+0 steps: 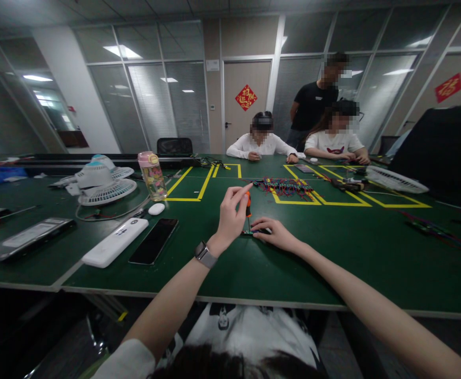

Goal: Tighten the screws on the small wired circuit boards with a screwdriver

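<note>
Right of the phone, the left hand gripped an upright screwdriver over a small board, pinched against the desk by the right hand; that piece looked midway through. Beyond and right of the phone lay wired boards (finished or waiting, impossible to tell).

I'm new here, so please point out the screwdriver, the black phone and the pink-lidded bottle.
Screwdriver (248, 210): head view, on its handle.
Black phone (154, 242): head view, on its screen.
Pink-lidded bottle (154, 181): head view, on its patterned body.
</note>
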Tool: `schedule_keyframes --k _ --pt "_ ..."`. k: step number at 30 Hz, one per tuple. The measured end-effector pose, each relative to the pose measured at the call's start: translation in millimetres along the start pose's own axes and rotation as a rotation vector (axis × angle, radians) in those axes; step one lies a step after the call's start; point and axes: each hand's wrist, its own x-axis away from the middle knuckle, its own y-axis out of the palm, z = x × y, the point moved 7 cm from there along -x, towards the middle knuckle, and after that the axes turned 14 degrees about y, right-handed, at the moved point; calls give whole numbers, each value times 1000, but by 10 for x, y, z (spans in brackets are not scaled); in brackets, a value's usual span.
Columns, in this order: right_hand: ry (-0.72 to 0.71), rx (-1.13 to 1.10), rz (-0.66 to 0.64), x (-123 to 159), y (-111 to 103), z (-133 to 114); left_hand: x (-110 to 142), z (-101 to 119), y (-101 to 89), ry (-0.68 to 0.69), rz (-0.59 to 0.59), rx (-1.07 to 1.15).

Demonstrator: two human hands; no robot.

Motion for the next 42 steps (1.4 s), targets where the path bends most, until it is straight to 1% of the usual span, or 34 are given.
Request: schedule_keyframes --k 3,5,10,13,20,24,29,32,37,42 --pt "-2 -1 -1 -4 4 9 8 -12 52 14 -39 66" --pt "2 -2 -3 -5 6 13 5 -8 65 21 -45 78" --pt "6 -8 -7 -2 6 16 -12 22 0 9 4 -37" --pt "2 -10 -3 -1 2 19 -5 21 -15 -10 1 -67" --pt "-5 3 -9 -2 6 16 9 0 67 20 -66 55" --pt "7 8 -5 -1 4 15 1 9 41 24 -41 12" --pt "6 8 -11 2 5 4 6 -1 -5 -17 -3 -44" --pt "11 6 -3 1 2 3 9 -8 8 -16 -19 -24" --pt "5 5 0 -1 6 5 5 8 48 34 -53 37" --pt "6 -2 -4 -1 3 2 4 0 23 17 -32 -38"
